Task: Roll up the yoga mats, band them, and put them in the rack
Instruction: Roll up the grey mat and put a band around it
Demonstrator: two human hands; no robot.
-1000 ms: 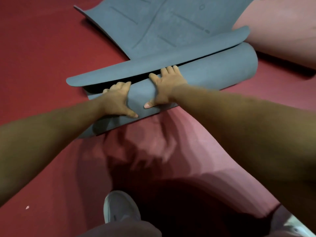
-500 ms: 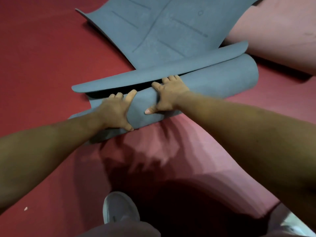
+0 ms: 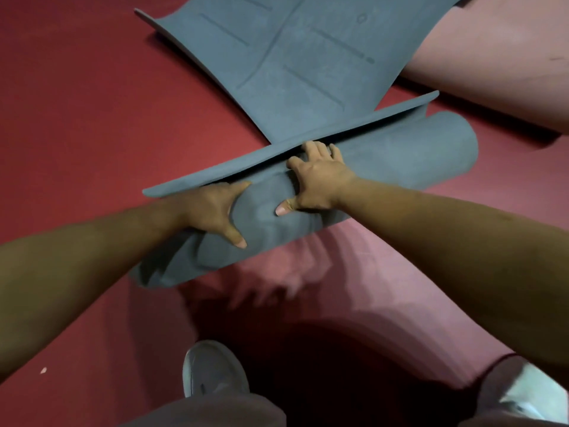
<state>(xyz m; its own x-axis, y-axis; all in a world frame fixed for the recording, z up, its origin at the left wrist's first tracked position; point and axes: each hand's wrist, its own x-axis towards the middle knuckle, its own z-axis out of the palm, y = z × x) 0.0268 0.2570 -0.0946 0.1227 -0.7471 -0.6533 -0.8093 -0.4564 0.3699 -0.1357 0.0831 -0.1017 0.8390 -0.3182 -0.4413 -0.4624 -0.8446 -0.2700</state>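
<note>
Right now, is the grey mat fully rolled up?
No, the grey mat still has a long flat stretch lying beyond the roll under the left hand and right hand.

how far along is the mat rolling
Early. Done: part of the grey yoga mat is rolled. In hand: the left hand and right hand press on that roll, its flat stretch ahead. Left: finishing, banding, racking; a pink mat lies flat. No band or rack shows.

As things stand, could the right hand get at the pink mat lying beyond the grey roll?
Probably yes: the right hand rests on the grey roll, and only open red floor separates it from the pink mat.
</note>
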